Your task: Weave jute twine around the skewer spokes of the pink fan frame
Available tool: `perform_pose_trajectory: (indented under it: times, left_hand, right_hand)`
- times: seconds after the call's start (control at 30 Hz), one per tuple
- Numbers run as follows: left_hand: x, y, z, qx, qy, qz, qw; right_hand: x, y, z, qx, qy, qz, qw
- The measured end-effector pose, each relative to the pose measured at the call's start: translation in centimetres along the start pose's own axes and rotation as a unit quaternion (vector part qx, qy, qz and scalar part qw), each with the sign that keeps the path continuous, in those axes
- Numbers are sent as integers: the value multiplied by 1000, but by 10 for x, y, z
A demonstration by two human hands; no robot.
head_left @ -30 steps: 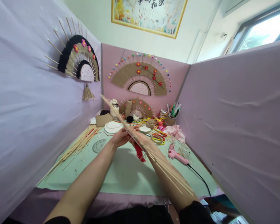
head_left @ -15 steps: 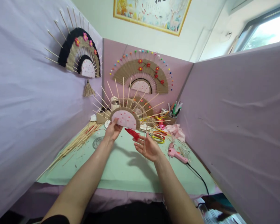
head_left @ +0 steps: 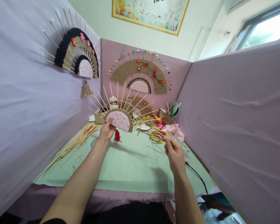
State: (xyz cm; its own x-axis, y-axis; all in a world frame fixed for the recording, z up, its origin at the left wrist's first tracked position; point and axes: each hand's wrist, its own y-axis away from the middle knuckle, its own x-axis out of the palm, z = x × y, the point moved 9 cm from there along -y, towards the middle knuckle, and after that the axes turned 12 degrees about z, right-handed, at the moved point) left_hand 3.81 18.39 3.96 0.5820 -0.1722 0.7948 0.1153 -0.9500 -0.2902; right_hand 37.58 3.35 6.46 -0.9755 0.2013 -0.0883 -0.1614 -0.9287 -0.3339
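My left hand (head_left: 107, 130) grips a half-round fan (head_left: 118, 120) at its lower left, the thumb on its pink, red-dotted face. Brown cord or cloth borders the face, and bare wooden sticks (head_left: 118, 93) spread from the curved edge. A red tassel (head_left: 117, 136) hangs below the fan, beside my left fingers. Off to the right, my right hand (head_left: 174, 152) is closed in a pinch, apart from the fan. A faint, thin strand (head_left: 142, 136) seems to run from the fan's right corner towards the pinched fingers; its material is unclear. The glue gun is mostly hidden behind my right hand.
Loose sticks (head_left: 72, 146) lie along the table's left side. Yellow-handled scissors (head_left: 156, 138), crumpled pink material (head_left: 175, 132) and a pot of tools (head_left: 170, 119) are at the back right. A black cable (head_left: 198, 177) crosses the right edge. Finished fans (head_left: 140, 71) hang on the partitions.
My right hand has moved right, away from the tassel, and its spread fingers have closed into a pinch. The fan has shifted slightly left and down; the tassel now hangs straight down.
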Motion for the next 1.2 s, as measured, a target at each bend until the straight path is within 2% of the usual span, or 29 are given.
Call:
perform_pose_trajectory:
  times: [0.23,0.4,0.6,0.77,0.87,1.03,1.2]
  left_hand:
    - [7,2,2,-6,9,19,1000]
    - [6,2,4,-21,18,7,1000]
    - [5,1,8,-51,-8,25,998]
    - [6,2,10,-72,-10,43,996]
    - [6,2,11,-78,-9,41,996]
    - [1,1,11,-77,-12,15,997]
    - [-5,0,8,-48,1,-24,999]
  right_hand:
    - [-24,11,19,-44,75,-45,995]
    - [-41,10,14,-36,45,-71,996]
    - [-63,11,10,-57,24,-119,991]
    - [-74,9,0,-42,12,-134,990]
    - [-73,8,-9,-25,11,-130,991]
    - [-56,4,-25,29,14,-77,997]
    - [-33,6,-17,9,22,-31,999]
